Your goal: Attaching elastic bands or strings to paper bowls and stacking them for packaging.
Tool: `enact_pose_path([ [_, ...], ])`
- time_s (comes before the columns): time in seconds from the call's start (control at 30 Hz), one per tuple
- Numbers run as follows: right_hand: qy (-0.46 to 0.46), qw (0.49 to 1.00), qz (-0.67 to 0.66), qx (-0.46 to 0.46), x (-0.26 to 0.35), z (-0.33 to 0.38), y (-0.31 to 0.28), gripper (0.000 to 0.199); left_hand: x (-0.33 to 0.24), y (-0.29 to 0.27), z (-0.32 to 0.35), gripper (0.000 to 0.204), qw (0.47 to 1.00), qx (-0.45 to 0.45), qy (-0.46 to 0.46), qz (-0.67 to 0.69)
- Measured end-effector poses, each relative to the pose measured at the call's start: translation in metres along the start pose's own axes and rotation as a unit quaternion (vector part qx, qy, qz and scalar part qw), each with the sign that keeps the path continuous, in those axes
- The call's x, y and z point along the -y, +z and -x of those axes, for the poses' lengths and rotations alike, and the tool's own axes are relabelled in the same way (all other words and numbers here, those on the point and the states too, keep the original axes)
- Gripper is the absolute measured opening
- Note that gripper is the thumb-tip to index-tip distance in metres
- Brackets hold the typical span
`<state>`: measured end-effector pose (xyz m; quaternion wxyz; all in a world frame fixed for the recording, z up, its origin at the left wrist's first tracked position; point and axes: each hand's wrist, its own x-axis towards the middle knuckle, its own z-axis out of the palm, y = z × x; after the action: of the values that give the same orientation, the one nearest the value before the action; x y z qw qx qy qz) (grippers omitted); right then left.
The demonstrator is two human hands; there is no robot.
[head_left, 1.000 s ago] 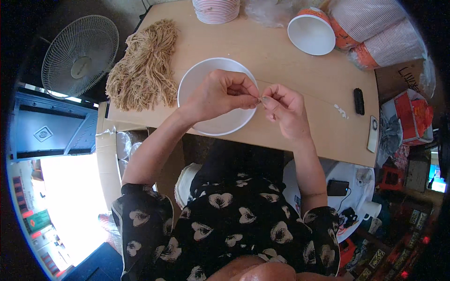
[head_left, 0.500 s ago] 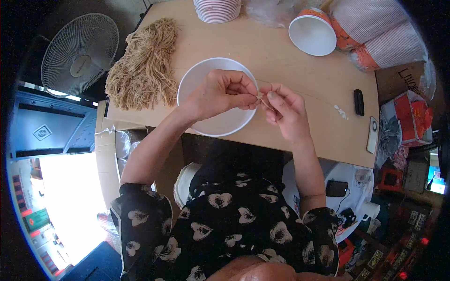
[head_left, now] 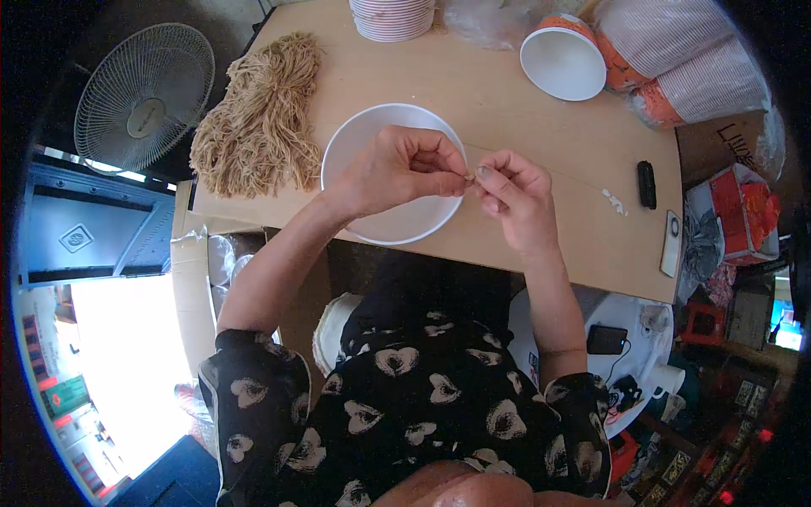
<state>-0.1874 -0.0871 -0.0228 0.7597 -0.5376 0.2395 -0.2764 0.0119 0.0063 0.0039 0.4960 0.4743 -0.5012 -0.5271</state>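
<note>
My left hand (head_left: 401, 173) hovers over the white bowl (head_left: 397, 226) near the table's front edge, thumb and forefinger pinched together. Close to its right, my right hand (head_left: 517, 198) pinches at the same spot. Between the fingertips shows a small tan strand (head_left: 471, 177), mostly hidden by the fingers; its exact kind is too small to make out. To the left of the bowl lies a large bundle of tan, stringy strands (head_left: 258, 118).
Stacked paper bowls (head_left: 393, 21) stand at the back; more wrapped stacks (head_left: 676, 42) lie at the back right beside an open paper bowl (head_left: 563, 63). White bits (head_left: 614, 202), a black object (head_left: 647, 185) and a slim pale device (head_left: 670, 243) lie on the right. A fan (head_left: 144, 97) stands left.
The fingertips of both hands have closed tighter together, and the strand shows less between them. The right hand has turned slightly; everything else stays in place.
</note>
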Motion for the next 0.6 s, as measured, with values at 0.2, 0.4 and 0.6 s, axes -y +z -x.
enact_pose_path([
  [0.2, 0.009, 0.995, -0.094, -0.012, -0.0041, -0.0025, 0.0004, 0.01, 0.0005, -0.0013, -0.0011, 0.019, 1.0, 0.003, -0.012, 0.006],
  [0.4, -0.006, 0.997, -0.074, -0.015, -0.005, -0.0032, -0.0007, 0.011, -0.0029, 0.0, -0.0002, 0.025, 1.0, 0.007, -0.027, 0.005],
  [0.6, -0.019, 0.999, -0.026, -0.038, 0.0042, 0.002, 0.0011, 0.015, -0.0026, -0.0003, -0.0003, 0.027, 1.0, 0.009, -0.025, 0.012],
])
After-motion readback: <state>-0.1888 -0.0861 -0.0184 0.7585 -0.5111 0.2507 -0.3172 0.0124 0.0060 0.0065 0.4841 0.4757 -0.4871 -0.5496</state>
